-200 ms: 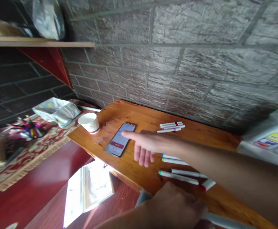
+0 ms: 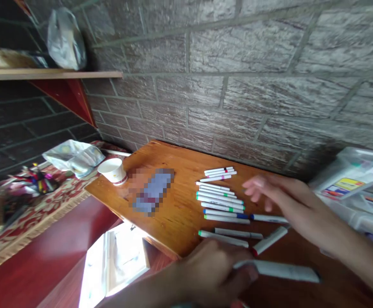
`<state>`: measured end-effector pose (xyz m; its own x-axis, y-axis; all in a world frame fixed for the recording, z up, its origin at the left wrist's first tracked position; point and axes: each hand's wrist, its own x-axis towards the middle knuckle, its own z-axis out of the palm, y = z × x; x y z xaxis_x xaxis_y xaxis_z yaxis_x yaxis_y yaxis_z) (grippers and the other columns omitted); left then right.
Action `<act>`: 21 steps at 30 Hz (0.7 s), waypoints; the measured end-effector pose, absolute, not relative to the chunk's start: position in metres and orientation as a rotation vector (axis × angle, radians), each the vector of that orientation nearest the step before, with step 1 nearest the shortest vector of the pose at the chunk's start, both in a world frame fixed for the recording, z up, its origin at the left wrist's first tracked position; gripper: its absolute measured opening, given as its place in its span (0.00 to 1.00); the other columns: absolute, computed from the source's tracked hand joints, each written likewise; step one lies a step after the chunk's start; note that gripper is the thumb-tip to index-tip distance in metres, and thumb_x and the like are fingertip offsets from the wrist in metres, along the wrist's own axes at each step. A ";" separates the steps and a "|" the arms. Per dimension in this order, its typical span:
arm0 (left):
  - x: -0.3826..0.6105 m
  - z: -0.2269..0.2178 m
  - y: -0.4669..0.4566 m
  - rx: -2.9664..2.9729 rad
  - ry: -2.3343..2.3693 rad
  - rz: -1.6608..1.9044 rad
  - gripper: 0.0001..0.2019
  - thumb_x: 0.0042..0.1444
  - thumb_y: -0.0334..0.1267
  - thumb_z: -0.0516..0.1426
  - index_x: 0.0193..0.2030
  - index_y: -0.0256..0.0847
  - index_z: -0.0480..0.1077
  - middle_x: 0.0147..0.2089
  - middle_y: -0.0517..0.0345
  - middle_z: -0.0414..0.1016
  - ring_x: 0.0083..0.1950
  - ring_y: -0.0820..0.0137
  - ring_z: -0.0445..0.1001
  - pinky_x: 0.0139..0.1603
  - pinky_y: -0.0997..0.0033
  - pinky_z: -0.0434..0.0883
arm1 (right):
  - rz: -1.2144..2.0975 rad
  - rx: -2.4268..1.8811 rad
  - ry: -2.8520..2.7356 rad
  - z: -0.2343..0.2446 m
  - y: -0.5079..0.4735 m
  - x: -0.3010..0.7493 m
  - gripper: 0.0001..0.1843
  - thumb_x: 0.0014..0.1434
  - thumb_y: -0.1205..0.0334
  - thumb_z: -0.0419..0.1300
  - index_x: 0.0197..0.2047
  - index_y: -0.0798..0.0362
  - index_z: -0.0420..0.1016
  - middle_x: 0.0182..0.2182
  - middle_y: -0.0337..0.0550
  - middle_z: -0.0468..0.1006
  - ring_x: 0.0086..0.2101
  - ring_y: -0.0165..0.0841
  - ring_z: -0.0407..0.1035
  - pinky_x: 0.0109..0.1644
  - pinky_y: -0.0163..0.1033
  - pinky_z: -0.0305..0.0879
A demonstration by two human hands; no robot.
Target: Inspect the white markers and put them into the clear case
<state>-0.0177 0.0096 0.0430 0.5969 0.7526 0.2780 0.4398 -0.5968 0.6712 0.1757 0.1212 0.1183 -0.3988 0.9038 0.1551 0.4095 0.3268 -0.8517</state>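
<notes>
right hand (image 2: 280, 193), right of centre: bare, slim fingers (image 2: 252, 183) | right forearm (image 2: 343, 233), lower right: bare, smooth, widening toward frame edge | left hand (image 2: 216, 265), bottom centre: bare, rounded knuckles, details dim | left forearm (image 2: 162, 286), bottom edge: bare | bare forearms: 2

White markers (image 2: 220, 201) with green, blue or red ends, orange-brown table (image 2: 180, 214), grey wall (image 2: 237, 51), red-and-cream patterned cloth (image 2: 65, 196)

Flat rectangular phone (image 2: 153, 192), screen obscured by coarse pixel blocks; clear plastic case (image 2: 364, 173), cut off at right; open white-paged book (image 2: 124, 256), cropped below, markings too small to read; blurred left hand (image 2: 213, 269), partly covering the thick white cylindrical marker (image 2: 285, 271)
</notes>
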 end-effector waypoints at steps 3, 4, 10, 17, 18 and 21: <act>-0.022 0.071 0.043 2.213 1.093 0.788 0.07 0.67 0.31 0.51 0.42 0.39 0.71 0.34 0.57 0.75 0.33 0.70 0.72 0.35 0.73 0.66 | 1.183 -1.168 -1.714 0.087 0.114 0.239 0.26 0.68 0.37 0.57 0.50 0.47 0.85 0.40 0.50 0.85 0.37 0.41 0.78 0.31 0.38 0.73; -0.021 0.080 0.059 2.200 1.119 0.794 0.08 0.67 0.30 0.51 0.41 0.39 0.71 0.32 0.59 0.73 0.31 0.71 0.70 0.34 0.73 0.65 | 1.278 -1.125 -1.655 0.078 0.112 0.248 0.27 0.68 0.38 0.57 0.54 0.48 0.83 0.36 0.49 0.85 0.32 0.39 0.77 0.28 0.38 0.71; 0.002 0.091 0.151 2.072 0.886 0.958 0.09 0.65 0.38 0.57 0.40 0.36 0.77 0.28 0.61 0.71 0.29 0.73 0.66 0.31 0.74 0.62 | 1.203 -0.927 -1.242 0.052 0.116 0.229 0.17 0.62 0.44 0.68 0.42 0.50 0.76 0.24 0.36 0.75 0.19 0.29 0.67 0.19 0.33 0.63; 0.011 0.039 0.163 1.432 0.888 1.067 0.17 0.59 0.49 0.66 0.39 0.35 0.74 0.23 0.62 0.73 0.18 0.78 0.62 0.19 0.78 0.59 | 1.219 -0.968 -1.147 0.019 0.114 0.221 0.19 0.66 0.43 0.63 0.47 0.51 0.74 0.25 0.35 0.74 0.20 0.30 0.68 0.19 0.34 0.64; 0.011 0.034 0.161 1.382 0.883 1.058 0.16 0.59 0.49 0.66 0.40 0.35 0.74 0.23 0.62 0.73 0.18 0.79 0.61 0.19 0.78 0.59 | 1.225 -0.975 -1.131 0.016 0.114 0.221 0.20 0.67 0.42 0.62 0.47 0.51 0.73 0.25 0.35 0.74 0.20 0.30 0.69 0.19 0.34 0.64; 0.015 0.027 0.158 1.284 0.846 1.085 0.15 0.61 0.47 0.66 0.44 0.35 0.74 0.26 0.62 0.75 0.19 0.80 0.60 0.20 0.78 0.61 | 1.232 -0.976 -1.065 0.015 0.118 0.225 0.19 0.67 0.42 0.61 0.48 0.49 0.72 0.27 0.35 0.75 0.20 0.30 0.69 0.19 0.34 0.65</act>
<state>0.0145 0.1575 0.0266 0.3018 0.9495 0.0861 -0.1483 -0.0425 0.9880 0.2249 0.1176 0.0146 0.0270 0.9955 0.0903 -0.2333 0.0941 -0.9678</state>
